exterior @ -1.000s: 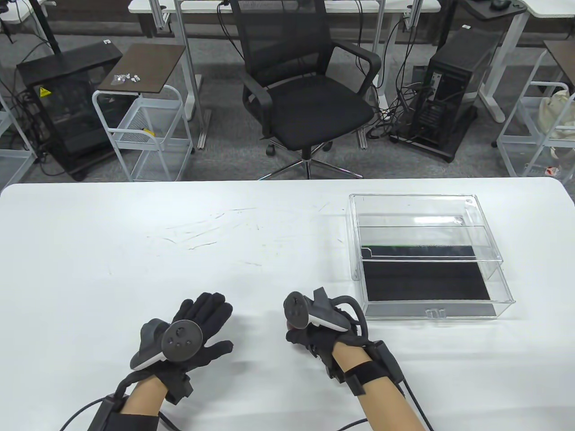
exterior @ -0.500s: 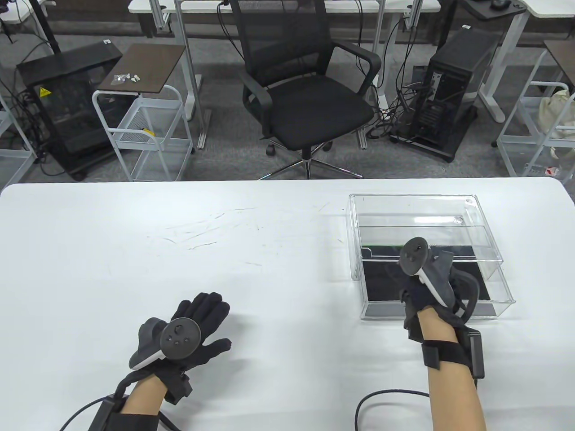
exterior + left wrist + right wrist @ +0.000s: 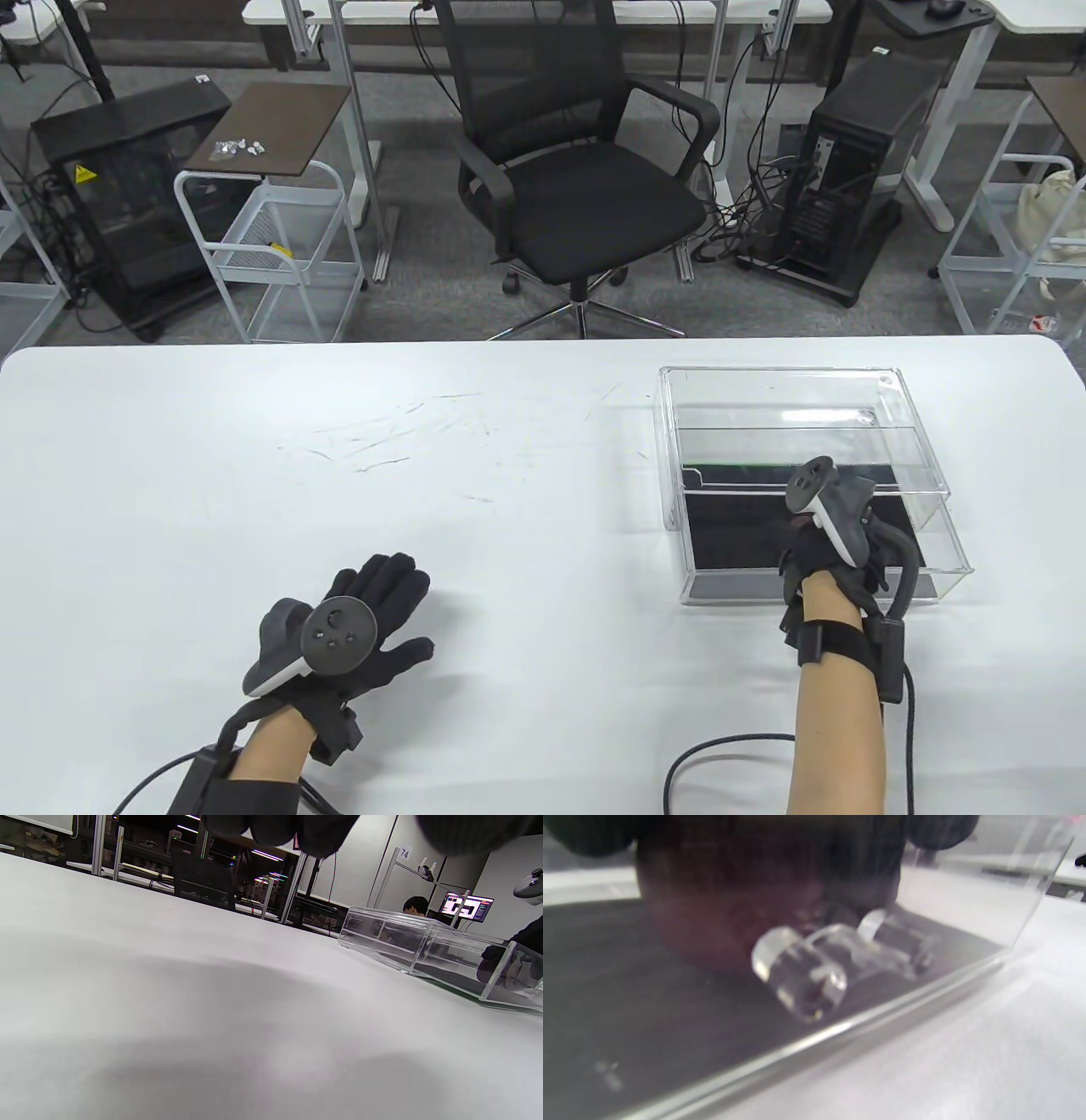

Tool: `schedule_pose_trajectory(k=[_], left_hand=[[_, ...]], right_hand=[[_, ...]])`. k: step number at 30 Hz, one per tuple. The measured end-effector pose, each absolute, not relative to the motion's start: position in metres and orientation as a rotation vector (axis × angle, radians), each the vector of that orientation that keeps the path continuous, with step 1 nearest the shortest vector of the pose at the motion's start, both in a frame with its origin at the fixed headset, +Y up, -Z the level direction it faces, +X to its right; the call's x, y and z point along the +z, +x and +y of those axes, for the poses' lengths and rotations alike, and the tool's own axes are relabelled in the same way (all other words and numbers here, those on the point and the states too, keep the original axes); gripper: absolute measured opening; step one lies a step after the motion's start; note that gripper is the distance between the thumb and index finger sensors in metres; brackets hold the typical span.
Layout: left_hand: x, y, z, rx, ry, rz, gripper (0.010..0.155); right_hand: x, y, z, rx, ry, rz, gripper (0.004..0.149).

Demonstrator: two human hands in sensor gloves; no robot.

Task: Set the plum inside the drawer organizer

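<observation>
Table [image 3: 254,475]: white, scuffed, fills the lower half of the frame.
Drawer organizer [image 3: 925,475]: clear plastic, right of centre, drawer pulled open toward the bottom edge, dark liner inside.
Right hand [image 3: 827,556]: gloved, reaching down into the open drawer; fingers hidden.
Left hand [image 3: 365,611]: lower left, flat on the table, fingers spread.
Office chair [image 3: 585,170]: black, top centre, behind the table.

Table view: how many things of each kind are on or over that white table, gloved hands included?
Gloved hands: 2, left hand and right hand.
Clear drawer organizers: 1, organizer.
Plums: 1, plum, dark red and blurred, under the right fingers in the right wrist view.
Total: 4.
</observation>
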State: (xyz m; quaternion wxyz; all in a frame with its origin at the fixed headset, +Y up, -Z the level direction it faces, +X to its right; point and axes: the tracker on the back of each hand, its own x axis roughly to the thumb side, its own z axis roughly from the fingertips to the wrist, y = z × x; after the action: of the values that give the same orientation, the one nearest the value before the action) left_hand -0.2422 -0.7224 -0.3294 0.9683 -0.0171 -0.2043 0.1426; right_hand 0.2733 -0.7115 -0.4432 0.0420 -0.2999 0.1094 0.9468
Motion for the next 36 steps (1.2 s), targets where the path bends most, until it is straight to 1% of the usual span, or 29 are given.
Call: schedule_pose_trajectory(k=[2,3,8,11,13,15,16,17,18,20,22,23,24,27,29,30,34,36], left_hand=[[-0.329,-0.243,-0.722,0.289,-0.035,-0.412,0.078],[-0.329,-0.243,-0.722,0.289,-0.035,-0.412,0.078],[-0.33,-0.243,-0.723,0.289,-0.038,-0.408,0.078],[-0.33,-0.244,-0.722,0.29,-0.036,-0.407,0.078],[-0.33,-0.244,-0.722,0.29,-0.032,-0.408,0.078],[-0.33,-0.244,-0.721,0.289,-0.029,-0.413,0.078],[-0.33,-0.244,-0.721,0.288,-0.027,-0.415,0.078],[-0.33,-0.244,-0.721,0.289,-0.026,-0.418,0.078],[-0.33,-0.244,-0.721,0.288,-0.025,-0.419,0.078],[-0.33,-0.244,-0.722,0.282,-0.021,-0.421,0.078],[-0.33,-0.243,-0.722,0.28,-0.021,-0.423,0.078],[-0.33,-0.244,-0.722,0.28,-0.02,-0.423,0.078],[-0.329,-0.244,-0.722,0.28,-0.021,-0.422,0.078],[-0.329,-0.244,-0.722,0.282,-0.02,-0.42,0.078],[-0.329,-0.244,-0.722,0.282,-0.019,-0.42,0.078],[-0.329,-0.244,-0.722,0.283,-0.019,-0.42,0.078],[-0.329,-0.244,-0.722,0.28,-0.02,-0.421,0.078],[-0.329,-0.244,-0.722,0.282,-0.021,-0.422,0.078]], right_hand=[[-0.445,0.274,-0.714,2.877,-0.911,0.415,0.085],[-0.445,0.274,-0.714,2.87,-0.918,0.423,0.085],[-0.445,0.274,-0.714,2.862,-0.91,0.434,0.085],[-0.44,0.274,-0.706,2.868,-0.869,0.376,0.087],[-0.431,0.273,-0.694,2.864,-0.821,0.297,0.09],[-0.416,0.267,-0.678,2.907,-0.733,0.126,0.093],[-0.405,0.264,-0.669,2.947,-0.695,0.027,0.093],[-0.393,0.261,-0.662,2.984,-0.676,-0.064,0.091],[-0.385,0.259,-0.658,3.005,-0.678,-0.11,0.088],[-0.368,0.258,-0.653,3.029,-0.709,-0.143,0.08],[-0.36,0.263,-0.66,2.961,-0.815,0.043,0.081],[-0.359,0.268,-0.67,2.899,-0.885,0.248,0.084],[-0.361,0.273,-0.683,2.873,-0.887,0.346,0.088],[-0.367,0.283,-0.713,2.854,-0.994,0.482,0.096],[-0.37,0.285,-0.726,2.825,-0.97,0.538,0.097],[-0.372,0.286,-0.731,2.819,-0.957,0.516,0.096],[-0.377,0.286,-0.738,2.859,-0.937,0.347,0.088],[-0.377,0.283,-0.738,2.921,-0.93,0.283,0.081]])
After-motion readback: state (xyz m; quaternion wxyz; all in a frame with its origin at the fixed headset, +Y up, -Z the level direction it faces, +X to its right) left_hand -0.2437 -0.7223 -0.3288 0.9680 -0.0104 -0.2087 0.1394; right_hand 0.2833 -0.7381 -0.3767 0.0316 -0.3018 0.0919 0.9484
